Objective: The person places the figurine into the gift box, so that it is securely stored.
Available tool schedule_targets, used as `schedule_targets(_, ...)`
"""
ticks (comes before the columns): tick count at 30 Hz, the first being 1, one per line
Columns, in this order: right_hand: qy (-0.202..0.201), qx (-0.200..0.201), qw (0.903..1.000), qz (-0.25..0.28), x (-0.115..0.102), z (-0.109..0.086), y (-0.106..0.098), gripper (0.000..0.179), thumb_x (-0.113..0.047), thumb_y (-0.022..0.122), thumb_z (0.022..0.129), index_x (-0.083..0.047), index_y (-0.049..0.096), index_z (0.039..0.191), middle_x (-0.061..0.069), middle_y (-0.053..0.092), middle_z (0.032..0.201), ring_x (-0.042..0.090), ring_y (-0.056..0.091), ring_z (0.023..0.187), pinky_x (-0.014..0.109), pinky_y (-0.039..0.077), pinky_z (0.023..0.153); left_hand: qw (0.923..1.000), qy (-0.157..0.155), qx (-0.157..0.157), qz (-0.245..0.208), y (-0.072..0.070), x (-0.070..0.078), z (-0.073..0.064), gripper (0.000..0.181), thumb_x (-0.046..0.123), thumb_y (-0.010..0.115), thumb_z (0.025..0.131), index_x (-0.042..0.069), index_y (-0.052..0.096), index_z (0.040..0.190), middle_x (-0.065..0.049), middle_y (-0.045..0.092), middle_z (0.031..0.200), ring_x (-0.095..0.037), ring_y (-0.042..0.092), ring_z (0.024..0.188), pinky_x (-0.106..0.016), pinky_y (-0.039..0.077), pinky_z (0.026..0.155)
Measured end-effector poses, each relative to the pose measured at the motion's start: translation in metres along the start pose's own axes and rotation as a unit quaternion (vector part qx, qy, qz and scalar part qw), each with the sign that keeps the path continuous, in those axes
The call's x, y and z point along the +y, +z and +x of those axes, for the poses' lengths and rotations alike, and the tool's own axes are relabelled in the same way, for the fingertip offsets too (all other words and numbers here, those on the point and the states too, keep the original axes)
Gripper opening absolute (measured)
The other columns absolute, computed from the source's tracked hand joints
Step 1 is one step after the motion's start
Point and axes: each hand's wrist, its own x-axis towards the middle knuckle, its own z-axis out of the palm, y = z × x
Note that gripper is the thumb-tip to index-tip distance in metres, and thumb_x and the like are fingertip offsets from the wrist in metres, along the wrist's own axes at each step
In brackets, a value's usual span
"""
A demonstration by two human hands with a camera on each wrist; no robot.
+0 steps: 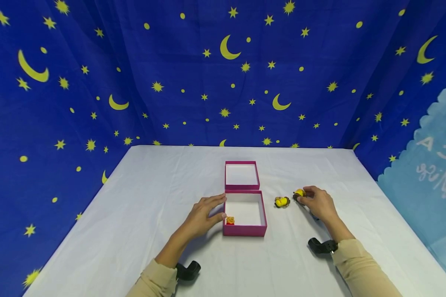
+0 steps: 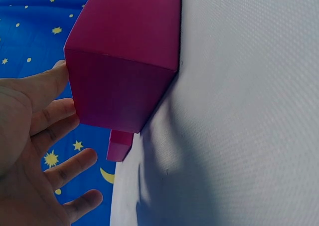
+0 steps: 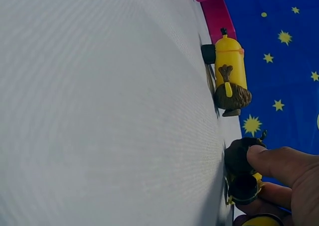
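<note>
My left hand (image 1: 204,216) rests its extended fingertips and thumb against the left wall of a magenta box (image 1: 244,231). In the left wrist view its fingers are spread and touch the box corner (image 2: 117,91). A small orange and red figure (image 1: 230,220) sits in the box's near left corner. My right hand (image 1: 319,203) pinches a yellow and dark toy figure (image 1: 299,193) between thumb and fingers, close over the cloth. Left of it lies a yellow toy figure (image 1: 282,201), brown at one end, also seen on its side in the right wrist view.
The matching magenta lid (image 1: 242,187) lies open side up just behind the box. Part of another yellow object (image 3: 261,220) shows below my right hand in its wrist view. A white cloth (image 1: 134,231) covers the table, with a blue starry curtain (image 1: 193,74) behind.
</note>
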Motion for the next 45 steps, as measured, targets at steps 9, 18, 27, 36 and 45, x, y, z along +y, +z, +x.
schedule_targets(9, 0.004, 0.005, 1.0, 0.0, -0.001, 0.0, -0.001, 0.054, -0.027, 0.065, 0.087, 0.002, 0.05, 0.13, 0.026, 0.059, 0.124, 0.044, 0.051, 0.116, 0.055, 0.04, 0.095, 1.0, -0.001, -0.001, 0.0, 0.0, 0.0, 0.0, 0.05, 0.026, 0.065, 0.089, 0.01, 0.052, 0.135, 0.001, 0.048, 0.145, -0.029, 0.045, 0.129, -0.055, 0.032, 0.101)
schedule_targets(18, -0.008, 0.007, 0.9999, 0.007, -0.004, -0.004, -0.006, 0.055, -0.032, 0.063, 0.088, 0.0, 0.05, 0.131, 0.026, 0.058, 0.126, 0.046, 0.05, 0.118, 0.057, 0.04, 0.094, 1.0, 0.006, 0.0, 0.003, -0.001, 0.001, -0.001, 0.051, 0.026, 0.065, 0.089, 0.008, 0.053, 0.134, -0.001, 0.048, 0.144, -0.03, 0.045, 0.129, -0.056, 0.033, 0.1)
schedule_targets(27, -0.027, 0.024, 0.9993, 0.013, -0.014, -0.01, -0.011, 0.055, -0.033, 0.064, 0.088, -0.001, 0.051, 0.131, 0.026, 0.059, 0.125, 0.046, 0.05, 0.118, 0.056, 0.041, 0.092, 1.0, 0.003, 0.002, 0.003, 0.0, 0.001, 0.0, 0.05, 0.026, 0.065, 0.088, 0.008, 0.053, 0.134, 0.0, 0.049, 0.144, -0.03, 0.046, 0.128, -0.056, 0.033, 0.1)
schedule_targets(36, -0.052, 0.039, 0.9973, 0.033, -0.025, -0.016, -0.016, 0.053, -0.034, 0.064, 0.088, -0.003, 0.052, 0.13, 0.025, 0.06, 0.124, 0.044, 0.051, 0.117, 0.057, 0.041, 0.092, 1.0, -0.002, -0.002, -0.002, -0.001, 0.001, 0.0, 0.051, 0.026, 0.065, 0.089, 0.008, 0.052, 0.135, 0.0, 0.048, 0.145, -0.031, 0.043, 0.131, -0.058, 0.03, 0.103)
schedule_targets(45, -0.09, 0.052, 0.9931, 0.055, -0.04, -0.025, -0.02, 0.052, -0.034, 0.065, 0.088, -0.003, 0.055, 0.128, 0.023, 0.063, 0.12, 0.04, 0.054, 0.114, 0.052, 0.04, 0.096, 1.0, 0.0, -0.005, -0.001, -0.001, 0.001, 0.0, 0.051, 0.026, 0.064, 0.089, 0.009, 0.052, 0.135, 0.0, 0.047, 0.145, -0.031, 0.044, 0.131, -0.057, 0.031, 0.103)
